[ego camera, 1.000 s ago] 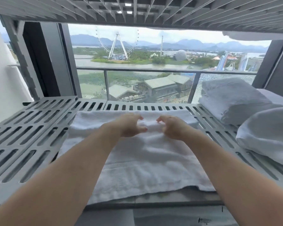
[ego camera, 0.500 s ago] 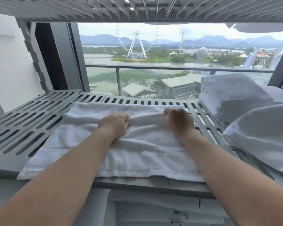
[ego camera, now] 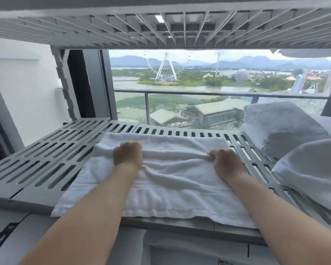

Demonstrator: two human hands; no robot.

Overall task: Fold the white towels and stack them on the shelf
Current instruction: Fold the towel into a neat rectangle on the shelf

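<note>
A white towel (ego camera: 161, 192) lies spread across the grey slatted shelf (ego camera: 46, 161), its near edge hanging slightly over the shelf front. My left hand (ego camera: 128, 153) and my right hand (ego camera: 226, 163) are both closed on a raised ridge of cloth across the towel's middle, about a forearm's width apart. A folded white towel (ego camera: 281, 129) sits at the back right of the shelf. A second folded white towel (ego camera: 313, 173) lies in front of it at the right edge.
Another slatted shelf (ego camera: 161, 25) hangs close overhead. A window with a balcony rail (ego camera: 180, 92) is behind the shelf. A dark frame post (ego camera: 84, 83) stands at the back left. Below the shelf front there are white items (ego camera: 189, 253).
My hands have slid apart along the towel, from nearly touching at the centre to wide apart, and have closed on the cloth, bunching a ridge between them. The view has dropped and shifted slightly.
</note>
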